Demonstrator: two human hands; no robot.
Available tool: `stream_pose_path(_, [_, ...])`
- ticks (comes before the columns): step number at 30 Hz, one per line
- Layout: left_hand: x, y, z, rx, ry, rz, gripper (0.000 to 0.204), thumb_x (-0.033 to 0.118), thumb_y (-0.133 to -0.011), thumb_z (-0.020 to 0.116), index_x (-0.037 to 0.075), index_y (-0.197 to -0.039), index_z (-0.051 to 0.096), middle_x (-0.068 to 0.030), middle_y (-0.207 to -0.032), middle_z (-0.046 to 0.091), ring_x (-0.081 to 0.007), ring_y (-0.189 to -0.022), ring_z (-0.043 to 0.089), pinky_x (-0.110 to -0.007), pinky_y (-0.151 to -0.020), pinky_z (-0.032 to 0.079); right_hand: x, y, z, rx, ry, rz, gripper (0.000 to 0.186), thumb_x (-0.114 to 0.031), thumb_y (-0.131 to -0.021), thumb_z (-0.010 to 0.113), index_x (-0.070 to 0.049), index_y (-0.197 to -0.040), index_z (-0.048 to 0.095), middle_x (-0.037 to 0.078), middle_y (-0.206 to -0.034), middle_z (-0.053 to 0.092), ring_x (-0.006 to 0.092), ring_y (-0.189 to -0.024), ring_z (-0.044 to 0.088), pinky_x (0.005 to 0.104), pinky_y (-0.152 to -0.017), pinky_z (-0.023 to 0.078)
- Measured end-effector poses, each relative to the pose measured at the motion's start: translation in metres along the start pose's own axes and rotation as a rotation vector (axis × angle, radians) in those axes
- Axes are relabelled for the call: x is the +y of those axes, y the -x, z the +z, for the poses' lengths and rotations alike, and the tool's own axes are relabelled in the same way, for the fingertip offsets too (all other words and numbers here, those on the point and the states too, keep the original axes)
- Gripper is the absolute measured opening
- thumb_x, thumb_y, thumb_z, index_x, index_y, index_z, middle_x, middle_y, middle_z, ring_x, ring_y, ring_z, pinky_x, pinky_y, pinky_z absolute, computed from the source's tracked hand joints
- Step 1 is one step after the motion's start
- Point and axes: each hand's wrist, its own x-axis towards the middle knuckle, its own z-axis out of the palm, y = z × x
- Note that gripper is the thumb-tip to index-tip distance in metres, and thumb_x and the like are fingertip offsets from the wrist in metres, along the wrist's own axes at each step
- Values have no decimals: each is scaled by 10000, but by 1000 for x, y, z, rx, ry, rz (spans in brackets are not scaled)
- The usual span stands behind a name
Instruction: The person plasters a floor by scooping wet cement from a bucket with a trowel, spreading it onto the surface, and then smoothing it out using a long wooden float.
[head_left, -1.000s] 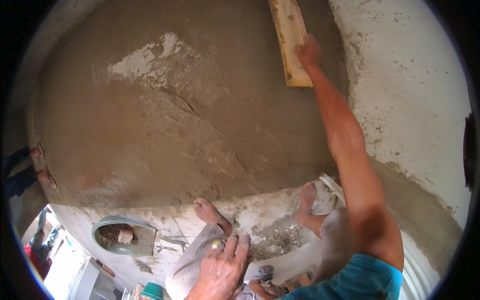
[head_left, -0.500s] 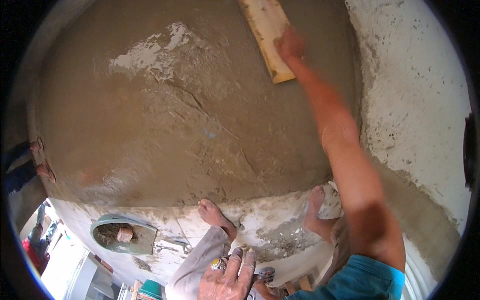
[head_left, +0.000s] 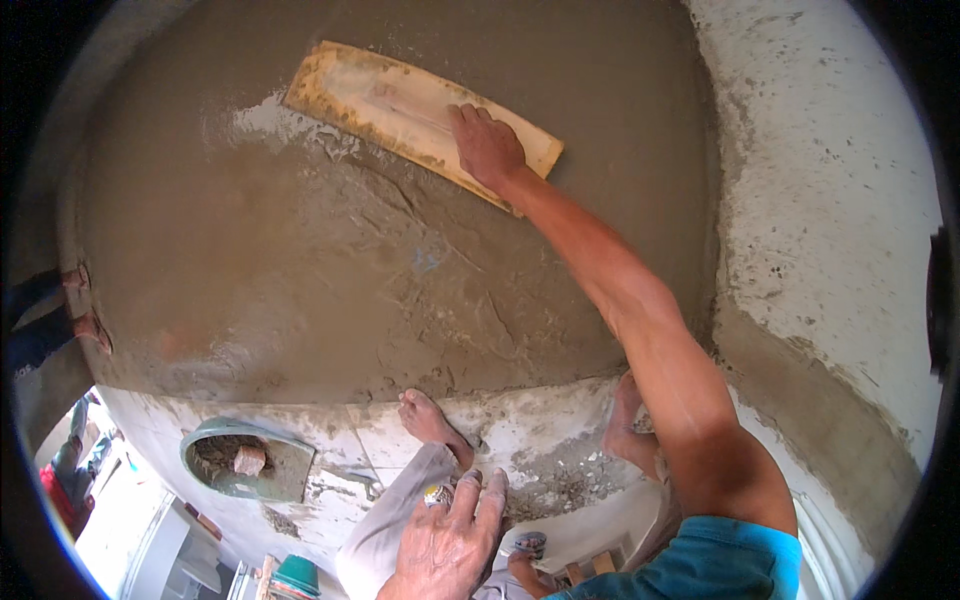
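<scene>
In my right hand (head_left: 488, 152) is a long wooden plastering float (head_left: 375, 98), gripped near its right end. It lies slantwise on wet grey-brown mortar (head_left: 270, 270), its far end up and to the left. Mortar smears its edges. Below and left of the float the mortar is rough and ridged, with a shiny wet patch; to the right it looks smoother. My left hand (head_left: 450, 535), wearing a ring with a yellow stone, rests over my bent knee, fingers stretched out and holding nothing.
A cut-open green tub (head_left: 295, 490) holds mortar and a brick piece (head_left: 250, 460) at the lower left. My bare feet stand on the pale ledge (head_left: 350, 430). Another person's feet (head_left: 90, 325) are at the left edge. A white wall (head_left: 830, 200) bounds the right.
My right hand has swept the float left and slightly down, turning it from steep to nearly crosswise over the shiny patch. My left hand stays by the knee.
</scene>
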Motion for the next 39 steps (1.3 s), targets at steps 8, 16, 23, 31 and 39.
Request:
stream_pose_path(8, [-8,-12,3,-98,-23,18,467,229,-823,664,35,-1219,509,-139,-990,562,-312,-795,612,-395,-659,501,53,62,-27,56,-286,472,512,-100,-812,553,-42,-1298,405,194,-1174,547,369,-1105,544,480,-879,460])
stream_pose_path(16, [-3,-19,-1,-126,-25,-4,462,225,-823,668,36,-1214,509,-142,-1039,572,-329,-844,612,-417,-695,497,197,102,-17,644,-81,628,408,-125,-747,629,-29,-1116,485,200,-1028,571,389,-997,558,458,-838,451])
stream_pose_path(23, [-7,-15,3,3,-48,30,516,165,-805,665,38,-1266,471,-158,-1182,536,-365,-934,592,-437,-749,499,242,113,-33,491,124,813,369,-210,-758,637,-34,-1051,499,196,-978,587,395,-915,587,489,-766,472])
stream_pose_path(31, [-10,-12,5,-37,-65,-6,508,190,-820,666,52,-1271,476,-177,-1203,532,-362,-954,598,-424,-764,509,194,85,-8,254,85,813,594,-226,-809,623,27,-1309,425,228,-1252,512,382,-1135,531,456,-915,452])
stream_pose_path(39, [-5,-19,-6,-120,-55,-3,479,242,-829,663,30,-1227,501,-150,-1042,570,-329,-859,617,-412,-693,496,112,52,32,423,99,482,542,-149,-755,657,-12,-1242,463,212,-1113,558,380,-1000,572,476,-808,479])
